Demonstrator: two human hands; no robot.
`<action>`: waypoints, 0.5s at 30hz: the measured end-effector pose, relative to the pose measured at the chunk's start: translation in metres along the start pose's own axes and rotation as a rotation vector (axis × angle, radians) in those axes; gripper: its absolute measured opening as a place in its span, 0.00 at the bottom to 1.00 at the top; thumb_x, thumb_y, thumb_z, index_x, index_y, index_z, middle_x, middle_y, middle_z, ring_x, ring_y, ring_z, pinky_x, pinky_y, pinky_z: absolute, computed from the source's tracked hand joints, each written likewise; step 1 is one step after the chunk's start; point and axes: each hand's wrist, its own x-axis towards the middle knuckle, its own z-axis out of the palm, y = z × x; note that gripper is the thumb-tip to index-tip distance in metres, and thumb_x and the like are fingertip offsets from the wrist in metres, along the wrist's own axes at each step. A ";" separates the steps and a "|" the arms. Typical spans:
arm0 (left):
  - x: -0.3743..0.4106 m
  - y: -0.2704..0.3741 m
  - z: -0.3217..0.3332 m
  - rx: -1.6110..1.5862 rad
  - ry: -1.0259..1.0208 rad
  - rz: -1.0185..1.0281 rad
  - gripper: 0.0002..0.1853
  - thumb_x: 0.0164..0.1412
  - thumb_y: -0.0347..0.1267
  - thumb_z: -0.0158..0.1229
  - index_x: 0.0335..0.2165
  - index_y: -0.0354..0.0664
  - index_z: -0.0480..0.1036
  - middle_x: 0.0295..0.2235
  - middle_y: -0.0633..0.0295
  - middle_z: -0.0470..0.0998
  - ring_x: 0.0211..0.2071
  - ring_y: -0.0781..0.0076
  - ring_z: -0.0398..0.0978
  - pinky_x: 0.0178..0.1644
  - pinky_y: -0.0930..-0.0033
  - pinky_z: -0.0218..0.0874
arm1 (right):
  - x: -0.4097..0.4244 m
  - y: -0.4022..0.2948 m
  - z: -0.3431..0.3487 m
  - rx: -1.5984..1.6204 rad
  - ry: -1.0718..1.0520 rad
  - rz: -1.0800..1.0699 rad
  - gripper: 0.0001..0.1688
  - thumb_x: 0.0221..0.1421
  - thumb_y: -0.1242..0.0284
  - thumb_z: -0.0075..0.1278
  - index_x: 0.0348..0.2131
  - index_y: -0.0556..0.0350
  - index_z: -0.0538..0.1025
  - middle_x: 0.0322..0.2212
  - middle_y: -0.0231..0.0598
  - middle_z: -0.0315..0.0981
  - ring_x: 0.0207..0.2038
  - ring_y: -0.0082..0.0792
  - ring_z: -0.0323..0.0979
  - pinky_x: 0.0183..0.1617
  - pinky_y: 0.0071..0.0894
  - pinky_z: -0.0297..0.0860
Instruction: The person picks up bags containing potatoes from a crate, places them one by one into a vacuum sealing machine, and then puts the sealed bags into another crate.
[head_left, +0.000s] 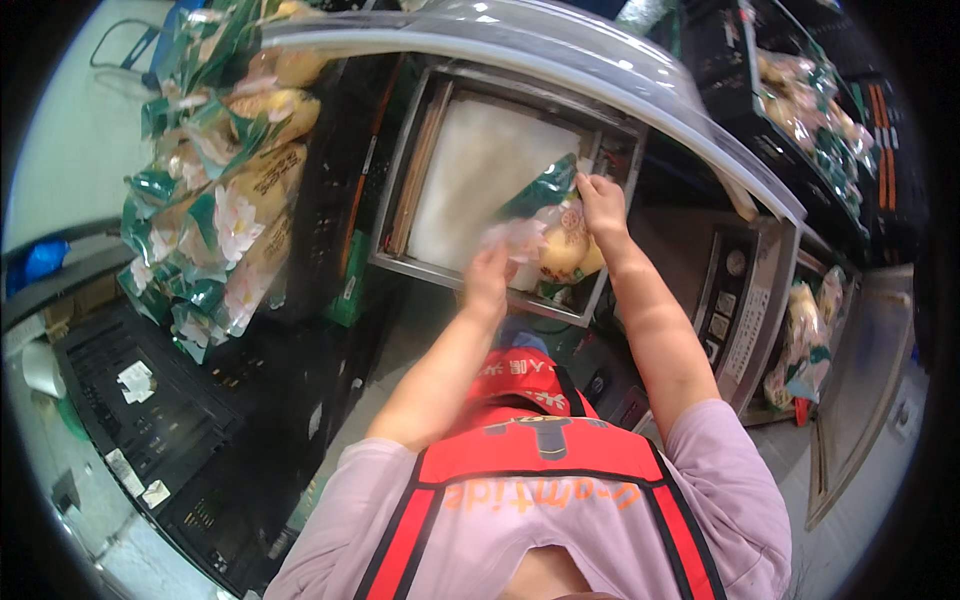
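A printed clear plastic bag (564, 251) of pale lotus root, with a green top and pink flower print, lies over the right part of an open vacuum sealer chamber (491, 283). My right hand (602, 204) pinches the bag's edge near its upper right corner. At the bag's left side, my left hand (487, 279) has its fingers on the pink-printed film; they are slightly blurred. Under the bag, a white filler plate (472, 165) covers most of the chamber floor. The transparent domed lid (600, 64) stands raised beyond my hands.
Similar filled bags (225, 217) are heaped on black crates at the left. A black crate (750, 135) at upper right holds more bags. The sealer's control panel (726, 300) has a gauge and buttons. Further bags (802, 345) lie at right. A black crate (150, 405) stands lower left.
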 end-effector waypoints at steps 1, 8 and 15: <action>0.007 0.005 -0.002 0.007 0.028 0.013 0.12 0.62 0.36 0.47 0.42 0.45 0.71 0.34 0.70 0.75 0.31 0.82 0.69 0.37 0.77 0.60 | 0.008 -0.010 0.011 -0.033 -0.043 -0.042 0.19 0.52 0.61 0.47 0.27 0.61 0.76 0.23 0.52 0.72 0.27 0.48 0.71 0.33 0.39 0.64; 0.051 0.022 -0.014 -0.192 0.246 -0.097 0.11 0.63 0.38 0.46 0.43 0.53 0.67 0.38 0.69 0.72 0.32 0.76 0.70 0.35 0.74 0.61 | 0.088 -0.012 0.105 -0.376 -0.122 -0.064 0.16 0.50 0.61 0.48 0.29 0.55 0.79 0.27 0.51 0.74 0.33 0.50 0.72 0.39 0.42 0.66; 0.068 0.021 -0.032 -0.336 0.261 -0.130 0.16 0.58 0.35 0.49 0.45 0.48 0.68 0.36 0.68 0.74 0.30 0.82 0.69 0.32 0.80 0.58 | 0.097 -0.081 0.195 -0.153 -0.300 -0.116 0.13 0.47 0.69 0.49 0.32 0.54 0.79 0.30 0.50 0.75 0.35 0.47 0.73 0.41 0.36 0.67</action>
